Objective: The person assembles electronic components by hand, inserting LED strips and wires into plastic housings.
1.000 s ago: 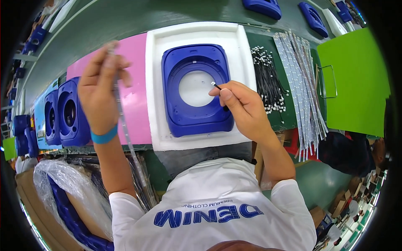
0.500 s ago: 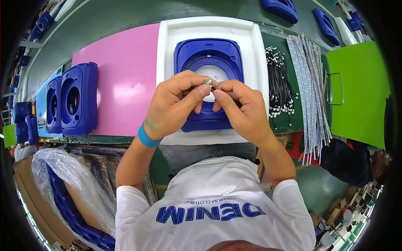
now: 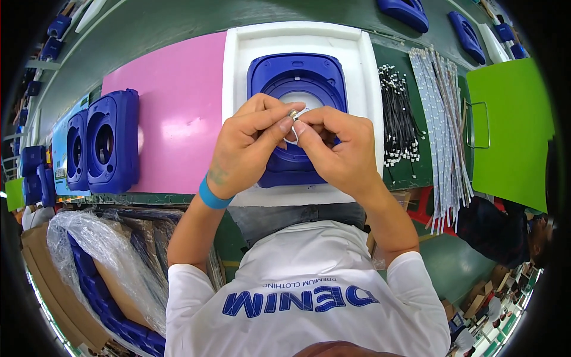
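My left hand (image 3: 247,143), with a blue band on its wrist, pinches a small silvery metallic part (image 3: 293,115) between thumb and index finger. Close against it, my right hand (image 3: 340,146) also grips the part with its thumb and index fingertips. Its exact kind is too small and too covered to make out; a thin pale edge shows beside the right fingertips. Both hands are over a blue plastic housing (image 3: 262,77) with a large round opening. The housing lies in a white foam tray (image 3: 235,71), its middle partly hidden by my hands.
A pink sheet (image 3: 172,107) adjoins the tray's left side, with blue housings (image 3: 113,143) standing at its left end. To the right lie a bundle of black cables (image 3: 399,119) with white connectors, long LED strips (image 3: 437,131) and a green panel (image 3: 508,131). Plastic-wrapped material (image 3: 119,250) is at lower left.
My right hand has shifted slightly up and left, its fingers turning around the small part. More of the metallic part now shows between the fingertips. The housing stays in place.
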Tool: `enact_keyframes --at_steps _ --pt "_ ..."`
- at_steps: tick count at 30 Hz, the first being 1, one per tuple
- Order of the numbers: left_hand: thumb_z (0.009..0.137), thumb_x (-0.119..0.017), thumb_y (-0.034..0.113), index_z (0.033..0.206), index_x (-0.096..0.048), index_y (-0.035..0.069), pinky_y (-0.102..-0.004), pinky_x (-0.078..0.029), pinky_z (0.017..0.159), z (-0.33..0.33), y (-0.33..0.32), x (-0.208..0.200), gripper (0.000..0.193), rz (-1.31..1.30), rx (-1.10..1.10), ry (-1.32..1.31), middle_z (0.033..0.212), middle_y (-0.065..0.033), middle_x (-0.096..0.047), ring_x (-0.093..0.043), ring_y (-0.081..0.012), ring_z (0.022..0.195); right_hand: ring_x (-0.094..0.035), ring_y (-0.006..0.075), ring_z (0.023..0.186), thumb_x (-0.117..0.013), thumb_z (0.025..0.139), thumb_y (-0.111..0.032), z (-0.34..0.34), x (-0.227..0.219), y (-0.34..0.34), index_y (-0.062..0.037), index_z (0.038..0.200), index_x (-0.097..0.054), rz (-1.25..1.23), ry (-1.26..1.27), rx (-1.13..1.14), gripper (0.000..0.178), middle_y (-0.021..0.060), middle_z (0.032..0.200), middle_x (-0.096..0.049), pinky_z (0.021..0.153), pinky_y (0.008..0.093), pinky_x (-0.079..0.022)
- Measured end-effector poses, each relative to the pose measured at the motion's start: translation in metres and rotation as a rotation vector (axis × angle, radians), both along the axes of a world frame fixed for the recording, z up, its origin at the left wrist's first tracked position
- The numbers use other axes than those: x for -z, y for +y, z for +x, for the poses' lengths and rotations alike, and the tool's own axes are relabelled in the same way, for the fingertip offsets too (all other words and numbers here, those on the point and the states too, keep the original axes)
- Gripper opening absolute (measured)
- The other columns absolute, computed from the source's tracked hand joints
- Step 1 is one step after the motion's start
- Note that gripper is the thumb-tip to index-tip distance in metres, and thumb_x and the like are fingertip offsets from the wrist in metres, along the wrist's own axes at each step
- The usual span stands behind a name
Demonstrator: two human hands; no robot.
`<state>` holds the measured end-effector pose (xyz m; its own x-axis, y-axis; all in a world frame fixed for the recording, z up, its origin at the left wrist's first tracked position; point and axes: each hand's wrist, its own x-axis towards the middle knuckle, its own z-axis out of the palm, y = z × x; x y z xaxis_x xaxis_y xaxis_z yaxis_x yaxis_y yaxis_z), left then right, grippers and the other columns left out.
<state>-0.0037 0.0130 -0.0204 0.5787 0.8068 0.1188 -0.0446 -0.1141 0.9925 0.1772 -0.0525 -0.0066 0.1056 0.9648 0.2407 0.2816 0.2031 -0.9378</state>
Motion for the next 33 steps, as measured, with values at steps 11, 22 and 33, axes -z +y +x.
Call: enact_keyframes --at_steps 11,22,33 --pt "0.100 -0.069 -0.001 0.128 -0.077 0.002 -0.0236 -0.057 0.078 -0.002 0.005 0.004 0.029 -0.044 -0.002 0.000 0.098 -0.0066 -0.066 -0.066 -0.0120 0.086 -0.066 0.0078 0.064 -0.071 0.094 0.000 0.009 0.006 0.005 0.0057 0.096 -0.077 0.027 0.017 -0.023 0.008 0.0095 0.080 -0.077 0.056 0.0247 -0.050" --pt "0.097 -0.073 -0.003 0.125 -0.078 0.001 -0.0248 -0.056 0.071 -0.007 0.007 0.003 0.028 0.163 0.021 0.126 0.087 -0.0055 -0.063 -0.064 -0.0127 0.080 -0.065 0.0046 0.062 -0.071 0.095 -0.003 0.003 0.013 0.002 0.0041 0.093 -0.079 -0.155 0.126 0.007 0.011 0.0071 0.075 -0.077 0.054 0.0215 -0.047" --pt "0.098 -0.072 -0.002 0.126 -0.077 0.002 -0.0265 -0.059 0.074 -0.011 0.014 0.002 0.029 0.120 0.100 0.090 0.087 -0.0077 -0.066 -0.066 -0.0145 0.080 -0.068 0.0085 0.069 -0.073 0.097 -0.005 0.009 0.013 0.004 0.0038 0.096 -0.079 -0.275 0.215 -0.063 0.010 0.0090 0.083 -0.077 0.060 0.0233 -0.051"
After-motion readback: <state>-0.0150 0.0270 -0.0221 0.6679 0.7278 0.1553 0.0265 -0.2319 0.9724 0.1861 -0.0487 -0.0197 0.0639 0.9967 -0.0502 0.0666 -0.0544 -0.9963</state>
